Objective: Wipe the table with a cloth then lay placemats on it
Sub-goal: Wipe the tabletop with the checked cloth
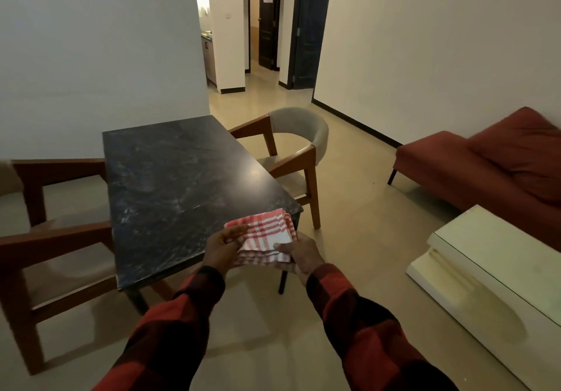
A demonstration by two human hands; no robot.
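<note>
both hands forward, over the near right corner of the surface (182, 184). the surface is dark, marbled stone.

cloth (267, 232): red-and-white check, folded in several layers, held between the two hands just above the near right corner. cannot tell whether its far edge touches the surface.

left hand (223, 249): grips the cloth's left edge, thumb on top, fingers curled under.

right hand (303, 257): grips the cloth's near right edge, thumb (282, 247) pressed on top, fingers hidden beneath.

sleeves red-and-black check.

wooden chair (299, 159) with grey curved back stands at the right edge. another wooden chair (45, 238) stands at the left edge. red sofa (485, 159) is well apart to the right, and a cream low table (498, 272) is near it.
</note>
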